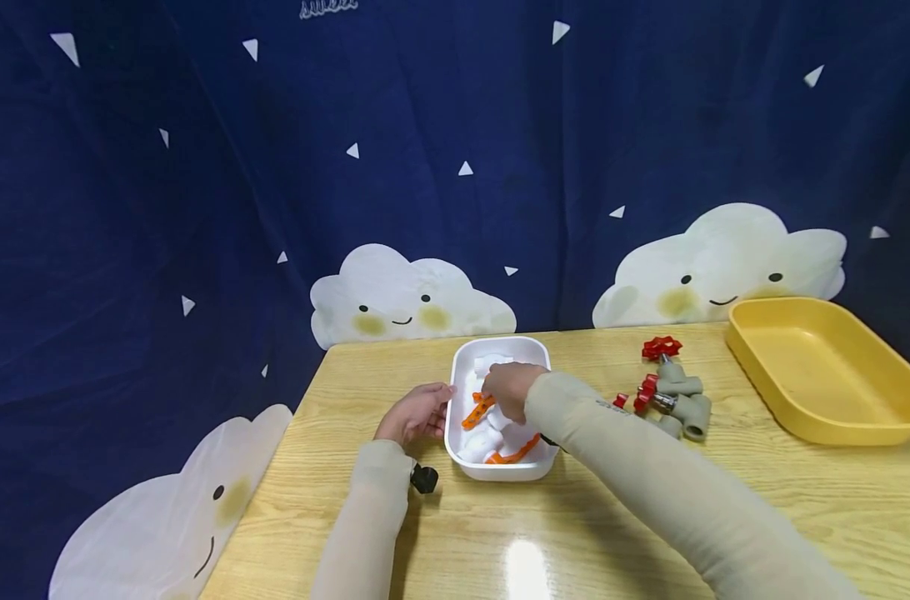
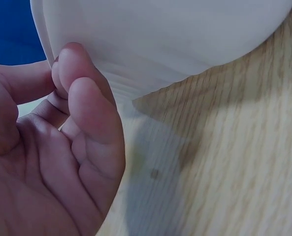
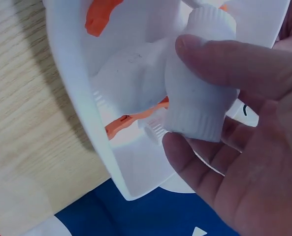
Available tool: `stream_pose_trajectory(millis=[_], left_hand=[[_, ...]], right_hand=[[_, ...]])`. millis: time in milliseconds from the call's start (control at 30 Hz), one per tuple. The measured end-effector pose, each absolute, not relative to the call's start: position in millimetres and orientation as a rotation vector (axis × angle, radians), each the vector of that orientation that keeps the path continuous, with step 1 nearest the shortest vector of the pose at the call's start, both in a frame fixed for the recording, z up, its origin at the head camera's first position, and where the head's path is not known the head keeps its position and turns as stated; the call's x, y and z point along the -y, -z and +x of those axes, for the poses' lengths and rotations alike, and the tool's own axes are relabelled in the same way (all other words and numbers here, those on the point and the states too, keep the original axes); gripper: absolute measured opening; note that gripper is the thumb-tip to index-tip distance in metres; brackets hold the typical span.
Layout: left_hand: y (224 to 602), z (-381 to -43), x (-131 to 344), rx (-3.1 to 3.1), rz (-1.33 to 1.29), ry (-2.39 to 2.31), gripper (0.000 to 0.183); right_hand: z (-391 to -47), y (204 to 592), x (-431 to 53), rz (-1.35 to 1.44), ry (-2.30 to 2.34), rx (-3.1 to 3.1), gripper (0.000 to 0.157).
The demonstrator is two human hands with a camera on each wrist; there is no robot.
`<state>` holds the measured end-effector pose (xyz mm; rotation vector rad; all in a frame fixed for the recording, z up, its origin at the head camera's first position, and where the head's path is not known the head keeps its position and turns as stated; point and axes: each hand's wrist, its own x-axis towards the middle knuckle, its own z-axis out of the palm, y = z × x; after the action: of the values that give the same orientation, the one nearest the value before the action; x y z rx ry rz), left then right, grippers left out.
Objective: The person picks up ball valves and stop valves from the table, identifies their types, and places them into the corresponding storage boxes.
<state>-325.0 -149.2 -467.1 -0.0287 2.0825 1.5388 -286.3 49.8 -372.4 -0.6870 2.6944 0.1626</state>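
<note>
At the table's middle stands a white plastic tray (image 1: 500,472) with white ball valves that have orange handles inside. My left hand (image 1: 417,414) grips its left rim, thumb at the edge; in the left wrist view, the curled fingers (image 2: 89,105) lie against the tray's outer wall. My right hand (image 1: 512,390) reaches into the tray from the right. Its thumb and fingers hold a white ball valve (image 3: 200,88) by its ribbed body, seen in the right wrist view. Beside that lies another white valve (image 3: 133,73), with an orange handle (image 3: 138,117) nearby.
Right of the tray, several grey pipe valves (image 1: 680,387) with red handwheels (image 1: 661,347) lie on the wooden table (image 1: 612,517). A yellow tray (image 1: 822,367) stands at the far right. Behind the table hangs a dark blue curtain (image 1: 425,100) with clouds.
</note>
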Motion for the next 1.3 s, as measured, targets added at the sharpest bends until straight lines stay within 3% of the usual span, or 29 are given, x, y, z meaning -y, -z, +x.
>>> stream_pose_trajectory(millis=[100, 767, 1033, 1300], left_hand=[[467, -325, 149, -2.081, -0.027, -1.535, 0.027], [467, -324, 149, -2.079, -0.012, -1.548, 0.025], [467, -321, 150, -2.088, 0.004, -1.547, 0.026], [467, -324, 150, -2.078, 0.008, -1.562, 0.025]], right_hand=[[-287, 373, -50, -0.696, -0.098, -2.691, 0.067], [-307, 384, -50, -0.860, 0.080, -2.744, 0.028], [-318, 397, -44, -0.929, 0.110, -2.761, 0.028], [-322, 401, -39, -0.829, 0.166, -2.758, 0.028]])
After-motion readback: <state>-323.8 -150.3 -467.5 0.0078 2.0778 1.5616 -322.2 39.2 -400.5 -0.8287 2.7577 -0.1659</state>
